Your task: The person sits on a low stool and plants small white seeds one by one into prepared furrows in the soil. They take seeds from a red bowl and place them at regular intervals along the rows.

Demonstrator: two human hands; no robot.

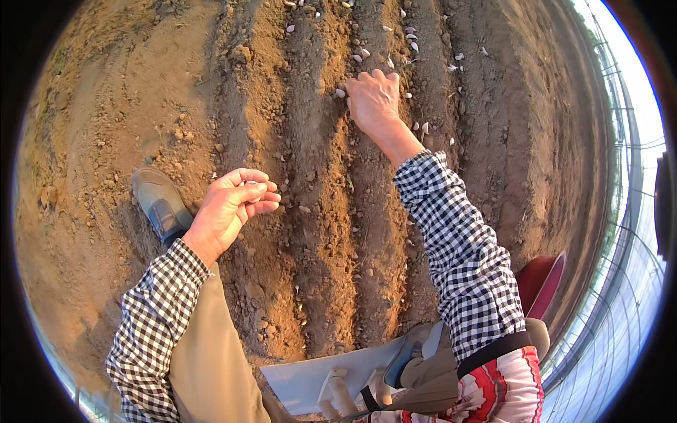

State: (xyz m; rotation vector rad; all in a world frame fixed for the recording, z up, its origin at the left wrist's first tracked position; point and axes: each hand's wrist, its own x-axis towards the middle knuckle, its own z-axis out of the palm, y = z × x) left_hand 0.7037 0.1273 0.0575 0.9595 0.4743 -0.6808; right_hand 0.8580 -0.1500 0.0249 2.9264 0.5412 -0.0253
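Observation:
My left hand [227, 203] is held above the soil at the left, with its thumb and fingers closed around a garlic clove [253, 185] that is only partly seen. Further forward, my right hand [374, 101] reaches down to a furrow [365, 174], its back turned up. Its fingertips are hidden, so whether it grips anything does not show. Right beside its knuckles lies one pale clove [340, 93]. Several more garlic cloves [411, 36] lie scattered along the furrows ahead, and another clove [425, 128] rests to the right of my wrist.
Ridges of loose soil [330, 227] run lengthwise between the furrows. A boot [161, 201] stands at the left, another boot [407, 354] at lower right. Near my legs is a pale board [307, 378] with wooden pieces. A red container [542, 285] stands at the right, before a framed plastic-sheet wall [629, 264].

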